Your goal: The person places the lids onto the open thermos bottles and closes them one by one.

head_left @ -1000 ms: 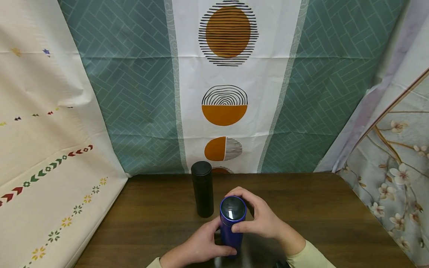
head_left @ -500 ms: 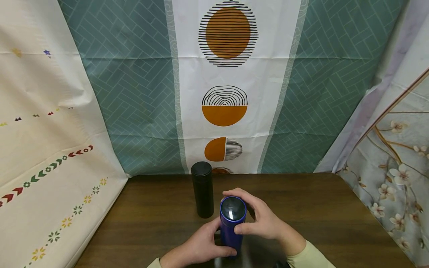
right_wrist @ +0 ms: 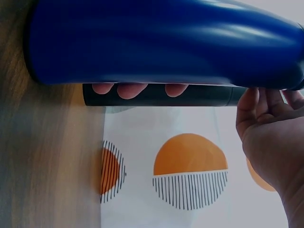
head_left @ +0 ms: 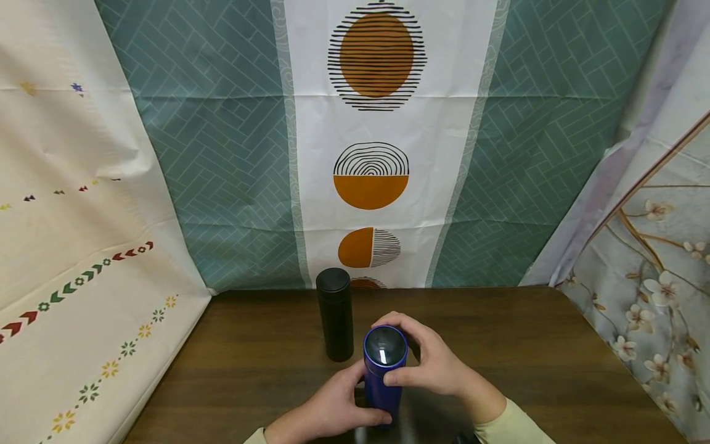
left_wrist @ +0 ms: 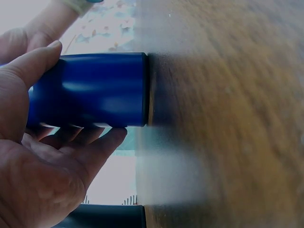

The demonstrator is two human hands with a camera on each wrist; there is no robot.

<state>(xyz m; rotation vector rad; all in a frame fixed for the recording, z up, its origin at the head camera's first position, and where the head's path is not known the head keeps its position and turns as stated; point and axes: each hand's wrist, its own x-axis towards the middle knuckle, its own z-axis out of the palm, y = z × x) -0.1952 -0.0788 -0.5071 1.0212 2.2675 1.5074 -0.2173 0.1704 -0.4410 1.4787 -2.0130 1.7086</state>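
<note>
A blue vacuum flask with a glossy black-topped lid stands upright near the front of the table. My left hand grips its body from the left, the thumb across the near side. In the left wrist view the fingers of my left hand curl round the blue flask, whose base meets the tabletop. My right hand holds the flask's top at the lid, thumb in front and fingers behind. Behind and left, untouched, stands a black vacuum flask.
Under both flasks is a dark brown wooden table. A green and white patterned cloth hangs behind it. A cream embroidered cloth borders the left, a floral cloth the right.
My right thumb and fingers shifted slightly round the flask's top and then back. The left hand and both flasks stay in place.
</note>
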